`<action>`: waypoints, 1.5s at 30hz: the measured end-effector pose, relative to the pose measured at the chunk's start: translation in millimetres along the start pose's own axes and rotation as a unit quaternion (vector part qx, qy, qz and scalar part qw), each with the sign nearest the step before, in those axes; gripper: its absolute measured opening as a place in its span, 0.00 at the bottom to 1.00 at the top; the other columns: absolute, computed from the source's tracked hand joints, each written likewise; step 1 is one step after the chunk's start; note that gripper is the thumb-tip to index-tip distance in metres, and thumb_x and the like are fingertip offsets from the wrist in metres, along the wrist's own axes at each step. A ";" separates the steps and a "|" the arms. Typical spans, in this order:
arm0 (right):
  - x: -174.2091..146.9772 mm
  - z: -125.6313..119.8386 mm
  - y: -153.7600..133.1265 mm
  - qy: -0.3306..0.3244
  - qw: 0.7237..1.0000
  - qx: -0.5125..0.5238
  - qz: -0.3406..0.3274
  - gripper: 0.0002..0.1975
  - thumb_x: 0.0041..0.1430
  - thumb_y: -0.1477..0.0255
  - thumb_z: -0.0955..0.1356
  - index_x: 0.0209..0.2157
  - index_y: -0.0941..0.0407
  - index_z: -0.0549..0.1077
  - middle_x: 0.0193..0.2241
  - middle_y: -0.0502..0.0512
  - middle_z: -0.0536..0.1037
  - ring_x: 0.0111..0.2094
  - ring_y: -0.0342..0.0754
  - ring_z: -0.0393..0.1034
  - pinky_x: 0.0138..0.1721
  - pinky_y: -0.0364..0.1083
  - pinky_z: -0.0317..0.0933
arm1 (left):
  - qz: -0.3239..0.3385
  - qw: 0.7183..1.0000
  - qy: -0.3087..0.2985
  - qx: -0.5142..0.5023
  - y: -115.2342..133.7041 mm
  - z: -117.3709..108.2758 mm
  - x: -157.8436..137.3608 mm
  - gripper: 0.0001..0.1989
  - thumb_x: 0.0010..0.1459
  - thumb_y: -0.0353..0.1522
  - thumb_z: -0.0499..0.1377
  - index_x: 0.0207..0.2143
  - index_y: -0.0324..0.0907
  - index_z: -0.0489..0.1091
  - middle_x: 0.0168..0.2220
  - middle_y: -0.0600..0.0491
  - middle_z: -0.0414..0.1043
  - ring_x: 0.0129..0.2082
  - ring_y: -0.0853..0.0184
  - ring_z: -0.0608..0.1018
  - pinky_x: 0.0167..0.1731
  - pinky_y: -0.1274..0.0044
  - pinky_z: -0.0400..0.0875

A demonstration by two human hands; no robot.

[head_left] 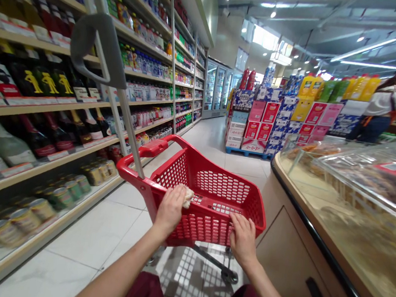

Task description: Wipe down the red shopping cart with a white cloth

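Observation:
In front of me stands a red plastic shopping basket on wheels [211,231], its long grey handle [113,61] rising on the left. My left hand [171,209] is closed around a crumpled off-white cloth [188,196], pressed on the near rim. Farther right along the same rim rests my right hand [245,234], its fingers laid over the edge and no object in it. Through the slotted walls the inside of the basket shows only red plastic.
Shelves of bottles and cans [41,100] line the left side. A wooden display counter [299,256] with clear plastic covers stands close on the right. Stacked drink cartons [256,121] sit on a blue pallet ahead. Beyond the counter is another person [375,107].

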State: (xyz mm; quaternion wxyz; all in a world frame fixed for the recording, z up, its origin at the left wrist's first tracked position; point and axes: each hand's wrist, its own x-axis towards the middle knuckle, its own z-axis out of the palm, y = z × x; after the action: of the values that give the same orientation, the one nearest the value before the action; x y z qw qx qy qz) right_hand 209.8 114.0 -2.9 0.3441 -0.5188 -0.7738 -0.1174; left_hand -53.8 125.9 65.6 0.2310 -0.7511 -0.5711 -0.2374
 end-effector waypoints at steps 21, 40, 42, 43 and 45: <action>79.0 14.0 -107.6 -0.081 0.977 0.185 0.072 0.23 0.54 0.65 0.61 0.52 0.55 0.59 0.50 0.59 0.66 0.52 0.51 0.58 0.52 0.58 0.45 | 0.059 0.986 -0.153 -0.001 22.0 -12.5 -1.4 0.29 0.47 0.39 0.53 0.52 0.39 0.57 0.54 0.44 0.58 0.55 0.54 0.57 0.54 0.56 0.43; 70.4 12.5 -108.0 -0.087 0.975 0.194 0.072 0.27 0.45 0.79 0.58 0.51 0.64 0.59 0.44 0.63 0.69 0.45 0.52 0.62 0.50 0.54 0.50 | 0.017 0.996 -0.084 -0.035 39.8 -4.0 14.0 0.13 0.54 0.29 0.48 0.41 0.43 0.68 0.34 0.51 0.71 0.36 0.63 0.68 0.45 0.66 0.54; 69.9 8.4 -106.1 -0.100 0.968 0.229 0.034 0.29 0.45 0.77 0.59 0.53 0.62 0.57 0.47 0.61 0.67 0.47 0.52 0.60 0.50 0.52 0.51 | 0.008 0.996 -0.078 -0.046 39.2 -3.6 13.1 0.13 0.54 0.30 0.49 0.41 0.43 0.67 0.36 0.51 0.71 0.37 0.63 0.68 0.46 0.66 0.54; 69.4 6.8 -103.7 -0.103 0.964 0.244 0.012 0.29 0.46 0.76 0.60 0.53 0.61 0.56 0.49 0.61 0.66 0.48 0.51 0.59 0.50 0.52 0.51 | -0.001 0.996 -0.072 -0.051 38.8 -3.4 12.7 0.13 0.54 0.30 0.49 0.41 0.43 0.67 0.37 0.51 0.71 0.37 0.63 0.68 0.46 0.66 0.54; 69.2 5.1 -97.3 -0.100 0.958 0.268 -0.014 0.29 0.46 0.74 0.61 0.54 0.60 0.56 0.50 0.60 0.65 0.49 0.51 0.59 0.50 0.50 0.53 | -0.011 0.996 -0.066 -0.060 37.1 -3.4 12.1 0.12 0.54 0.31 0.49 0.41 0.44 0.67 0.38 0.52 0.71 0.38 0.63 0.67 0.46 0.66 0.52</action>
State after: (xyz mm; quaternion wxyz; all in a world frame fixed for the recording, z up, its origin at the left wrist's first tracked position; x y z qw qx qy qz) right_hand 106.2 124.5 55.6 0.3896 -0.4059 -0.8144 0.1422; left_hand -15.4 123.8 72.9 0.1446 -0.7711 -0.5781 -0.2244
